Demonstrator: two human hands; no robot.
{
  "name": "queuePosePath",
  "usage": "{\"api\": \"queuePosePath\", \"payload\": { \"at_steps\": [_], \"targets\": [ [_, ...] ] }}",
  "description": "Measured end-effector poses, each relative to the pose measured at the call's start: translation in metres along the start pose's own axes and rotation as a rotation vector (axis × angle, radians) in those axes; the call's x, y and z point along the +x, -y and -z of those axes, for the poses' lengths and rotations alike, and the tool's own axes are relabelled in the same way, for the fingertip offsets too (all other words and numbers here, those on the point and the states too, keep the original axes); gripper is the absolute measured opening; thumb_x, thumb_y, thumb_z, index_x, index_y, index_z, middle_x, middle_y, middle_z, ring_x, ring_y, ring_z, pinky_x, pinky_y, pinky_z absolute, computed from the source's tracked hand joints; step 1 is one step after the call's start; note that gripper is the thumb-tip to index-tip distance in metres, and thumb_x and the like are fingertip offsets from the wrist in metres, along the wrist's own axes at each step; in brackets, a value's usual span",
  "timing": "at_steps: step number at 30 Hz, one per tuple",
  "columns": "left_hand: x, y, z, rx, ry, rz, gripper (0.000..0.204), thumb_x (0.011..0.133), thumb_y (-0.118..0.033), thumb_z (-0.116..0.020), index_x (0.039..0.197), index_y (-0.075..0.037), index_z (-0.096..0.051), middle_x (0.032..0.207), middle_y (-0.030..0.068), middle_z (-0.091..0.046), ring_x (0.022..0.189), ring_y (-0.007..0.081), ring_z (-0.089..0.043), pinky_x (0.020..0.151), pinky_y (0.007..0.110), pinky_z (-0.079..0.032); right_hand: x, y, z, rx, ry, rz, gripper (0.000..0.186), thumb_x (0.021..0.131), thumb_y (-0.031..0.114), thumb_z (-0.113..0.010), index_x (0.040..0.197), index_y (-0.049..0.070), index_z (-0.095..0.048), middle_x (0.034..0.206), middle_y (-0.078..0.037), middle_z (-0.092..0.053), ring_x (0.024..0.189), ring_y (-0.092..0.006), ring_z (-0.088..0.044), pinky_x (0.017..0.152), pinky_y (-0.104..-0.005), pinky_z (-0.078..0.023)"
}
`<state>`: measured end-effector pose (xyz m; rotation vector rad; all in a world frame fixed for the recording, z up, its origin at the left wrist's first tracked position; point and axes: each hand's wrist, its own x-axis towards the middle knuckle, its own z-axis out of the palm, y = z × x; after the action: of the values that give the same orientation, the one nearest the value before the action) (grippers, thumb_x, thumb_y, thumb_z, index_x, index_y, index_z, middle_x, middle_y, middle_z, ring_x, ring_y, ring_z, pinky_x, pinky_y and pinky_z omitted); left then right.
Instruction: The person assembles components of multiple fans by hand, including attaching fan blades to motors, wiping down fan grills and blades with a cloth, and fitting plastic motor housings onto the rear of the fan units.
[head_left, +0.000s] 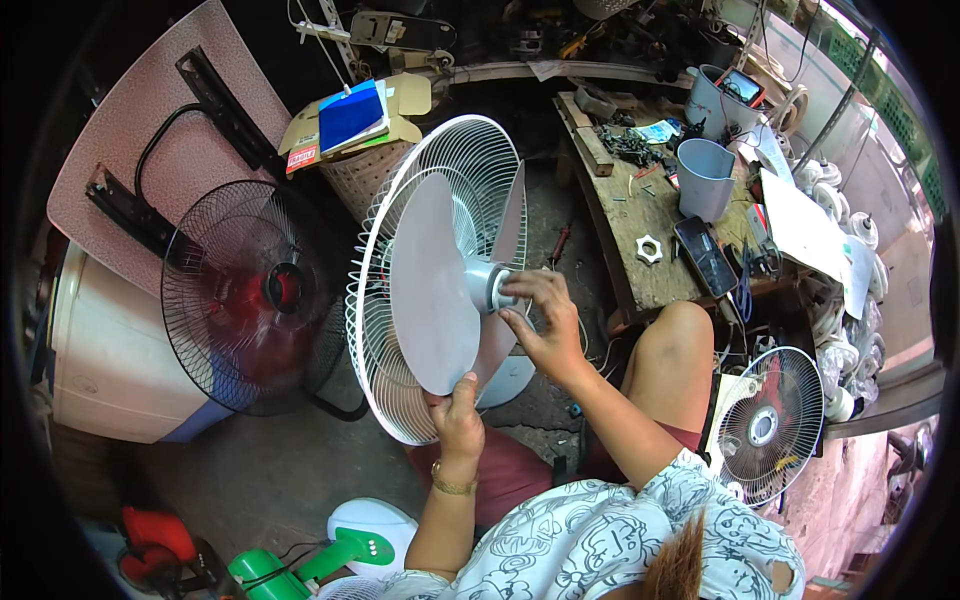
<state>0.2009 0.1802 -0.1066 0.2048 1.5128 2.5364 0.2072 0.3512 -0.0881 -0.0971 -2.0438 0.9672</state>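
A white standing fan (383, 240) with a round wire rear guard and pale grey blades (430, 280) faces right in front of me. My left hand (452, 415) grips the lower edge of the nearest blade, thumb on its face. At the centre, my right hand (540, 315) has its thumb and fingers closed on a white ring-like cap (503, 290) at the end of the silver hub (480, 283). The fingertips partly hide the cap. The fan's lower body is mostly hidden behind blades and hands.
A wooden bench (640, 270) at the right holds a cup (703, 180), phone (708, 258), white star-shaped knob (648, 248) and small parts. A black fan (235, 320) leans left; another fan (760, 425) sits lower right. Green-and-white fan parts (350, 545) lie below, a screwdriver (558, 247) on the floor.
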Motion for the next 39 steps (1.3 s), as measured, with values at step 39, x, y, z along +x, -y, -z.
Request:
{"api": "queuePosePath", "payload": {
  "at_steps": [39],
  "targets": [
    [0.028,-0.021,-0.018,0.259,0.321,-0.186,0.038,0.099,-0.024,-0.054,0.125,0.001,-0.043,0.116,0.0095,-0.053,0.107,0.0162,-0.055,0.100,0.035,-0.043,0.008,0.004,0.014,-0.427,-0.015,0.022,0.042,0.084,0.017,-0.070,0.121,0.003,-0.059,0.085,-0.013,-0.067,0.081,-0.0278,-0.061,0.075,-0.0389,-0.048]
  ]
}}
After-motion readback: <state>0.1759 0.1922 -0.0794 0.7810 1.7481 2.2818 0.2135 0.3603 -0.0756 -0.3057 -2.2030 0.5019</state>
